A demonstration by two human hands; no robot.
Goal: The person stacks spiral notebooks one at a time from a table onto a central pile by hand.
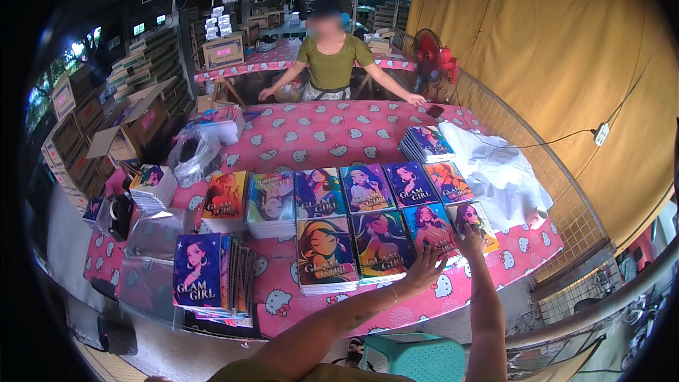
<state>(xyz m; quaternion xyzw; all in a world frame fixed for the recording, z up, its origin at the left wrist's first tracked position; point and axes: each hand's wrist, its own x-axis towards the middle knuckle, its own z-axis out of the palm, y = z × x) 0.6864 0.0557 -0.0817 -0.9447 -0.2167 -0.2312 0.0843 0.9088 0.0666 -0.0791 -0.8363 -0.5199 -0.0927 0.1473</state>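
My left hand (426, 269) lies with fingers spread at the near edge of a notebook with a blue cover and a pink-haired figure (428, 223). Beside it, my right hand (472, 242) rests with fingers stretched on a pale-covered notebook (467, 213) at the right end of the near row. Both hands appear to touch the covers without lifting anything. To their left in the same row are a purple-and-yellow notebook (380, 233) and an orange-haired-figure notebook stack (327, 244). Behind runs a second row, including a dark blue notebook (409, 182) and an orange one (447, 180).
Spiral notebooks (205, 272) are piled at the near left. Clear plastic bags (196, 159) lie behind them. White sheeting (495, 177) and another notebook stack (428, 143) are at right. Across the pink tablecloth (304, 138) stands a person (332, 64). A green stool (417, 359) stands below.
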